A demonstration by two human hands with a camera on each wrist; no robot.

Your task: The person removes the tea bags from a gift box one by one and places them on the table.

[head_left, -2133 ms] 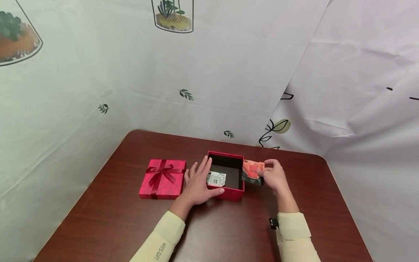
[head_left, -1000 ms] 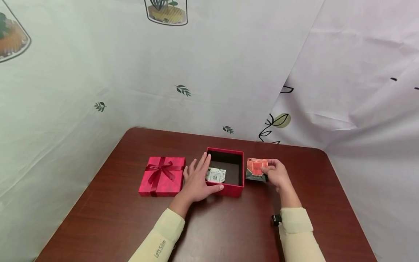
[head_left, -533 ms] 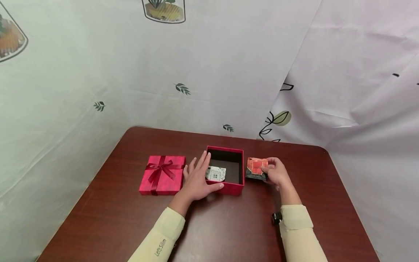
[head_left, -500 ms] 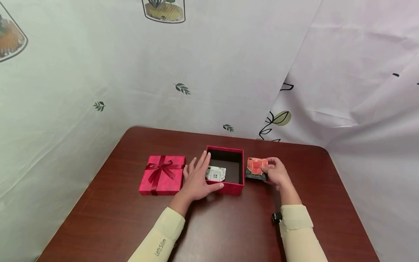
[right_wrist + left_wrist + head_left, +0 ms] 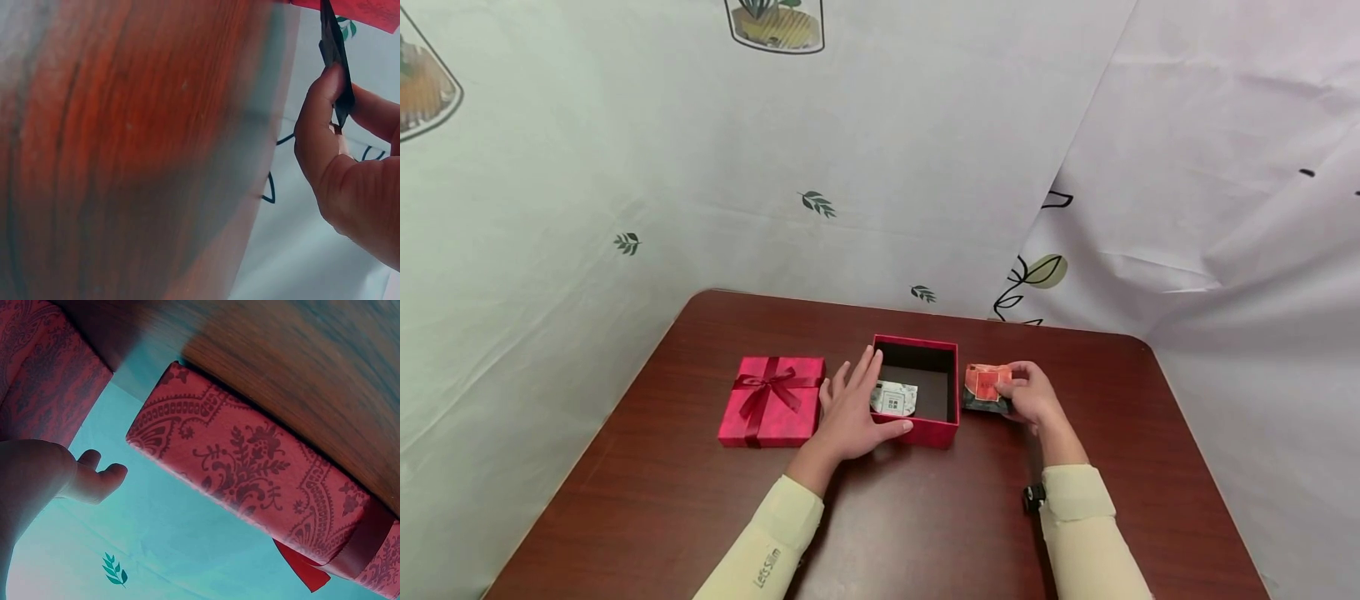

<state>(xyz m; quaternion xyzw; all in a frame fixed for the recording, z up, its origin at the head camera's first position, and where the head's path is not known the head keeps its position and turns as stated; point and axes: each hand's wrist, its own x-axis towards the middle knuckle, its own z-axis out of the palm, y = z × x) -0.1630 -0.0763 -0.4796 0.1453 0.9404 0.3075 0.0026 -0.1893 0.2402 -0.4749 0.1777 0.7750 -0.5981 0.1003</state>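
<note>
A red gift box (image 5: 934,432) with a dark inside stands uncovered near the middle of the table. My left hand (image 5: 850,425) rests on its left side, fingers straight along that wall and thumb at the front. Inside, toward the left, lies a small white printed packet (image 5: 897,398), partly behind the hand. Just right of the box, my right hand (image 5: 1033,398) pinches a flat orange and black sachet (image 5: 985,385) by its right edge, thumb on the front face. The right wrist view has the sachet (image 5: 337,56) edge-on between thumb and fingers.
The box's red patterned lid (image 5: 767,425), with a dark red ribbon bow, lies left of my left hand; its side wall fills much of the left wrist view. A brown wooden table (image 5: 925,525) carries everything. White printed cloth (image 5: 880,167) hangs behind it.
The sachet has moved from the box's right rim to a spot farther right, clear of the box. In the last half second it has only tilted slightly. The left hand keeps its place.
</note>
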